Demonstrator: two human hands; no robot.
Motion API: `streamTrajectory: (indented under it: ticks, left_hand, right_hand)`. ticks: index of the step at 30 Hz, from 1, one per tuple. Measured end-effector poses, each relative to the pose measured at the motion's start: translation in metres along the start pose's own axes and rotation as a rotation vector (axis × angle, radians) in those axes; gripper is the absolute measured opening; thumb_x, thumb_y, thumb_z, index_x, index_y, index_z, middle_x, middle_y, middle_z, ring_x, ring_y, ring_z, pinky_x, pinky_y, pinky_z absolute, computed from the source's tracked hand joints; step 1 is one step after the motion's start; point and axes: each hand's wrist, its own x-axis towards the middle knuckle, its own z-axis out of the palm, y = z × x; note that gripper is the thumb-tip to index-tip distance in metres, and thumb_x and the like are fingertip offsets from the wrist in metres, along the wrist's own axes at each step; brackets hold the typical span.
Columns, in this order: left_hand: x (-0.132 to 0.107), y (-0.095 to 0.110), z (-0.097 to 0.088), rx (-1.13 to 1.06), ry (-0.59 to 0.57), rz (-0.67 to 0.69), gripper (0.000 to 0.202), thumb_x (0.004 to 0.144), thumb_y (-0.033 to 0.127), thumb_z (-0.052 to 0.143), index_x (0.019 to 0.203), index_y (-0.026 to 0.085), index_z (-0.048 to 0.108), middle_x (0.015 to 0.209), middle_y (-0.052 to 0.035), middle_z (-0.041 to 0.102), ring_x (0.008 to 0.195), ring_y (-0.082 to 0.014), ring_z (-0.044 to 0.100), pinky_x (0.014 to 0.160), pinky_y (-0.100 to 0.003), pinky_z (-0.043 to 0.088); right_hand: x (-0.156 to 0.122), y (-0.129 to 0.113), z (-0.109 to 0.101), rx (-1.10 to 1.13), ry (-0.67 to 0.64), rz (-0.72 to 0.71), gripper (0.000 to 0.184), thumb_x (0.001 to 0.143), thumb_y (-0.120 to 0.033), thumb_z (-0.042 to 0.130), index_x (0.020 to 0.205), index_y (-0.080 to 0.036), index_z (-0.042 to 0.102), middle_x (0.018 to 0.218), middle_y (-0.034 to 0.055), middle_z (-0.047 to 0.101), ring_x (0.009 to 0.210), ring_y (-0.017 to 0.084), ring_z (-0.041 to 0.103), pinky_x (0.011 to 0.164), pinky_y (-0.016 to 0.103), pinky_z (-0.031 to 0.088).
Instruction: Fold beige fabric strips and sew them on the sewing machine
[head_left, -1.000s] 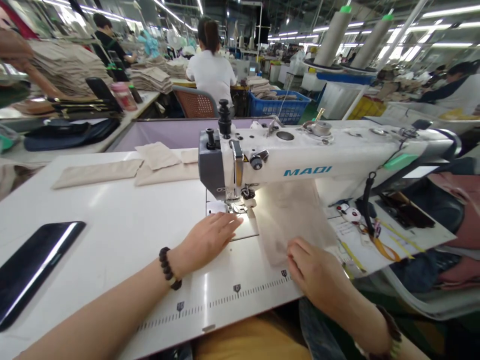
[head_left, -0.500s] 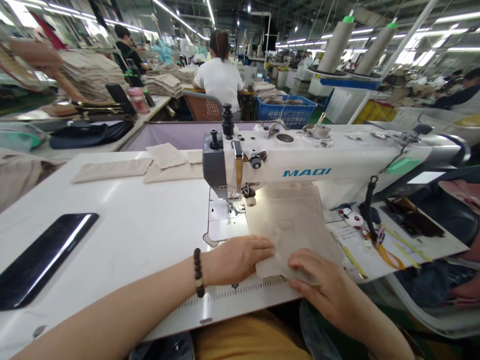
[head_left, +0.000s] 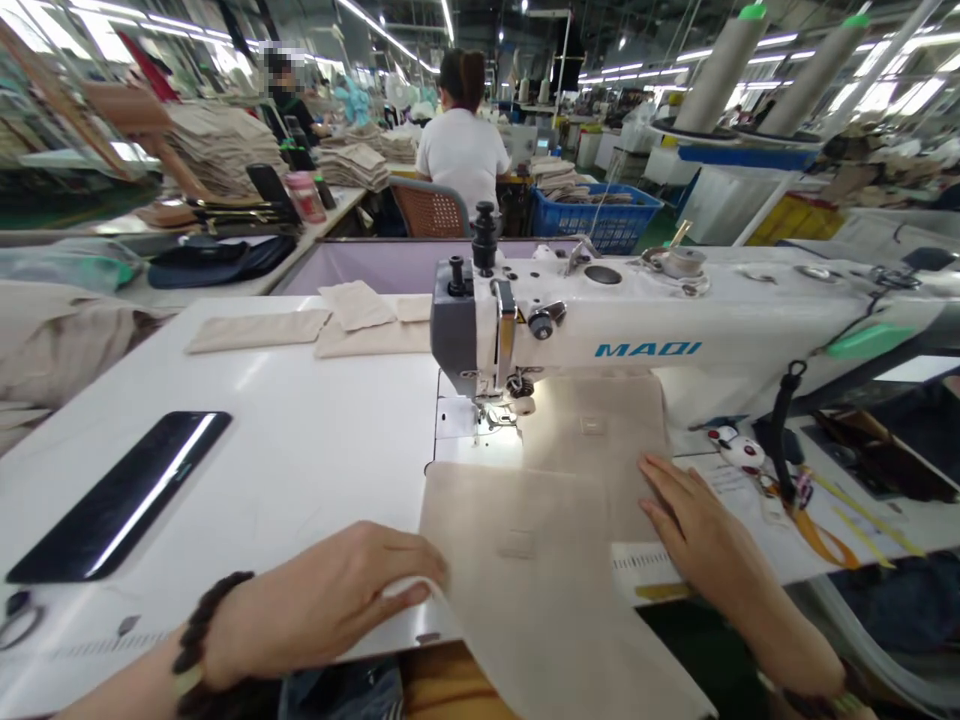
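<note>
The table took up most of the view, white, with its near edge cut off by the frame. The machine sat across it, and its right end ran out of shot. A beige cloth lay flat from the needle area back toward the person and hung over the table edge, so the bottom bit was out of view. Left hand pinched the cloth's near left edge, thumb under, fingers curled over; the wrist beads were half cut off. Right hand lay flat on the cloth's right side, fingers together. A dark phone sat well to the left. Couldn't really make out the needle, too small and glared.
</note>
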Motion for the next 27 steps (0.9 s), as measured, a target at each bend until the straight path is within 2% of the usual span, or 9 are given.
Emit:
streamTrajectory:
  ticks: [3, 6, 7, 11, 12, 14, 18, 22, 27]
  left_hand:
    - [-0.030, -0.015, -0.005, -0.065, 0.124, -0.276, 0.033, 0.094, 0.030, 0.030, 0.099, 0.022, 0.061, 0.096, -0.0005, 0.065, 0.087, -0.0154, 0.060, 0.080, -0.023, 0.047]
    - [-0.050, -0.027, -0.001, -0.138, 0.201, -0.498, 0.038, 0.093, 0.039, 0.032, 0.089, 0.018, 0.063, 0.084, -0.0013, 0.066, 0.077, -0.0173, 0.060, 0.071, -0.022, 0.048]
    - [-0.054, -0.028, 0.002, -0.158, 0.219, -0.537, 0.039, 0.092, 0.041, 0.033, 0.086, 0.018, 0.062, 0.081, -0.0010, 0.066, 0.075, -0.0174, 0.060, 0.068, -0.022, 0.047]
    - [-0.061, -0.026, 0.010, -0.113, 0.278, -0.557, 0.038, 0.092, 0.040, 0.033, 0.079, 0.018, 0.060, 0.076, 0.0002, 0.064, 0.072, -0.0161, 0.058, 0.068, -0.022, 0.047]
    - [-0.061, -0.024, 0.012, -0.077, 0.281, -0.548, 0.037, 0.093, 0.038, 0.033, 0.078, 0.019, 0.060, 0.076, 0.0005, 0.063, 0.071, -0.0153, 0.058, 0.068, -0.022, 0.047]
    - [-0.061, -0.022, 0.015, 0.001, 0.295, -0.492, 0.031, 0.093, 0.036, 0.036, 0.086, 0.019, 0.060, 0.082, -0.0001, 0.063, 0.074, -0.0148, 0.059, 0.070, -0.022, 0.047]
    - [-0.055, -0.024, 0.023, 0.142, 0.304, -0.258, 0.025, 0.089, 0.033, 0.048, 0.108, 0.020, 0.056, 0.107, -0.0051, 0.060, 0.095, -0.0175, 0.057, 0.084, -0.027, 0.047]
    - [-0.059, -0.036, 0.022, 0.274, 0.305, -0.092, 0.024, 0.092, 0.020, 0.035, 0.095, 0.018, 0.058, 0.105, -0.0063, 0.061, 0.094, -0.0163, 0.057, 0.086, -0.030, 0.047]
    - [-0.080, -0.055, 0.011, 0.398, 0.404, -0.157, 0.020, 0.089, 0.022, 0.039, 0.093, 0.021, 0.059, 0.098, -0.0021, 0.064, 0.087, -0.0156, 0.060, 0.082, -0.026, 0.049]
  right_hand:
    - [-0.003, -0.030, -0.015, 0.275, -0.171, -0.035, 0.045, 0.092, -0.037, 0.040, 0.131, -0.016, 0.042, 0.132, 0.0130, 0.044, 0.121, 0.025, 0.040, 0.099, 0.045, 0.036]
    - [0.002, -0.068, -0.021, 0.547, -0.497, -0.136, 0.091, 0.069, -0.061, 0.066, 0.139, -0.017, 0.029, 0.135, 0.0138, 0.039, 0.122, 0.029, 0.039, 0.099, 0.042, 0.037]
    - [0.006, -0.079, -0.019, 0.587, -0.530, -0.140, 0.094, 0.067, -0.060, 0.068, 0.139, -0.016, 0.029, 0.134, 0.0146, 0.041, 0.121, 0.030, 0.040, 0.098, 0.043, 0.038]
    - [0.031, -0.108, 0.005, 0.596, -0.385, -0.202, 0.030, 0.091, -0.030, 0.045, 0.113, -0.015, 0.058, 0.117, 0.0124, 0.057, 0.109, 0.023, 0.052, 0.093, 0.039, 0.044]
    - [0.038, -0.111, 0.011, 0.557, -0.335, -0.239, 0.027, 0.092, -0.022, 0.039, 0.102, -0.016, 0.063, 0.113, 0.0116, 0.058, 0.106, 0.022, 0.053, 0.091, 0.038, 0.045]
    - [0.051, -0.113, 0.020, 0.438, -0.257, -0.321, 0.028, 0.091, -0.017, 0.037, 0.093, -0.017, 0.065, 0.110, 0.0112, 0.059, 0.103, 0.023, 0.054, 0.091, 0.041, 0.044]
    - [0.058, -0.098, 0.017, 0.162, -0.191, -0.423, 0.034, 0.091, -0.036, 0.044, 0.112, -0.012, 0.056, 0.116, 0.0161, 0.055, 0.107, 0.029, 0.051, 0.093, 0.053, 0.038]
    - [0.038, -0.071, 0.003, -0.059, -0.173, -0.402, 0.056, 0.088, -0.054, 0.042, 0.126, -0.013, 0.045, 0.124, 0.0164, 0.049, 0.110, 0.032, 0.047, 0.088, 0.051, 0.038]
    - [0.012, -0.038, -0.002, -0.190, -0.139, -0.417, 0.036, 0.092, -0.017, 0.028, 0.115, -0.017, 0.055, 0.121, 0.0109, 0.054, 0.109, 0.025, 0.050, 0.096, 0.050, 0.027]
